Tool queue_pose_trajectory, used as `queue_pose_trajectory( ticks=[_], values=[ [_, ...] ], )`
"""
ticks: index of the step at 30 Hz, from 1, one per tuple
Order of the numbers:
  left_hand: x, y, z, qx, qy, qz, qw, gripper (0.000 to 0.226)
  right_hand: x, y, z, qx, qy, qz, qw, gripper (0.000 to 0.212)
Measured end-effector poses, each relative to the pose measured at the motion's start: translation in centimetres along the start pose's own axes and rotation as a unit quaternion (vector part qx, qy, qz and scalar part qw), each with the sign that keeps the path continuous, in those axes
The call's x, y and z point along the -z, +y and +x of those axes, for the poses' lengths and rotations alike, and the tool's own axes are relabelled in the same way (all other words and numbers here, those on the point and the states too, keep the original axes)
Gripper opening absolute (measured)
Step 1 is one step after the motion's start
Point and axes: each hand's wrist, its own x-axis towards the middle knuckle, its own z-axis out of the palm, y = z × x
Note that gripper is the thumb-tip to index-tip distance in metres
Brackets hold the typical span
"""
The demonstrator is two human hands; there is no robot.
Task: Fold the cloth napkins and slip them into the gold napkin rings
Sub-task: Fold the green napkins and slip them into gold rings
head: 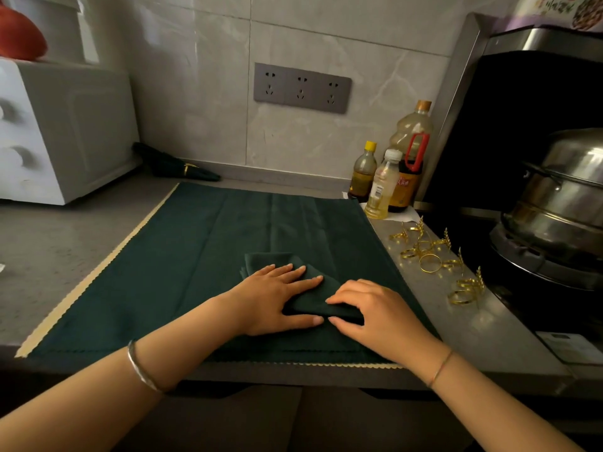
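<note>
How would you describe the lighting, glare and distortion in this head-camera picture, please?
Head view: dim, warm light; the folded napkin nearly merges with the green cloth beneath; bright glare on the steel pot and the gold napkin rings; wide-angle distortion tilts the range hood inward; the white appliance at left looks soft.

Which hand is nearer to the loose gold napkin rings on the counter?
Right. The right hand holds the right end of the folded napkin, just left of the gold napkin rings; the left hand lies farther left.
</note>
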Motion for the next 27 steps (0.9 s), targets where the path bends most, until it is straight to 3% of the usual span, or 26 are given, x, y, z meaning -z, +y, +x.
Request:
queue_pose_trajectory(
  ticks=[8,11,15,18,20,23,27],
  values=[
    [1.3,-2.8,-1.1,-0.043,0.1,-0.009,0.994,0.044,-0.7,0.1,0.8,-0.039,0.006,0.029,0.999,0.023],
    [1.8,-4.3,-0.4,-0.002,0.139,-0.119,0.983,0.036,-0.6,0.7,1.3,-0.094,0.007,0.08,0.992,0.022],
    [2.3,-5.2,1.7,0.026,0.178,-0.21,0.961,0.047,-0.6,1.5,2.4,-0.196,0.003,0.226,0.954,0.021],
    [2.5,-5.6,3.4,0.066,0.174,-0.221,0.957,0.059,-0.6,2.1,3.5,-0.246,-0.008,0.262,0.933,0.021],
    [2.4,-5.8,4.1,0.087,0.168,-0.206,0.96,0.069,-0.8,2.7,4.1,-0.266,-0.018,0.254,0.93,0.021],
    [2.2,-5.7,4.7,0.132,0.165,-0.152,0.966,0.051,-0.8,3.0,4.5,-0.271,-0.034,0.206,0.94,0.02],
    [1.8,-5.0,4.7,0.166,0.221,-0.08,0.958,0.041,-0.2,2.7,4.4,-0.267,-0.057,0.099,0.957,0.028]
  ],
)
